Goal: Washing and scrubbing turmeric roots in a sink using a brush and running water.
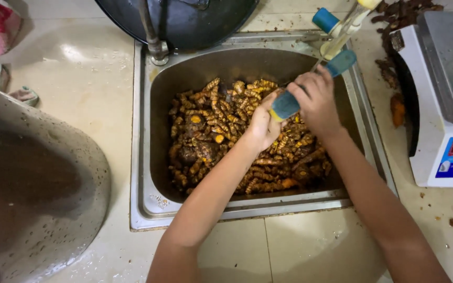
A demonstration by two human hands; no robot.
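Head view: both hands are working over the sink (142, 131); right hand (318, 102) is wrapping a blue-handled tool (310, 86) slanting far-right, left hand (263, 126) pinching a root just left of it.

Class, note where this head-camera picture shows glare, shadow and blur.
Head view: glare on the wet counter left of the sink; deep shadow over the big basin at lower left; the hands and blue-handled tool are slightly motion-blurred; the roots look sharp.

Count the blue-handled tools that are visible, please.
2: one tool lies across both hands over the sink; another is just behind the right hand. Roots could hide more.
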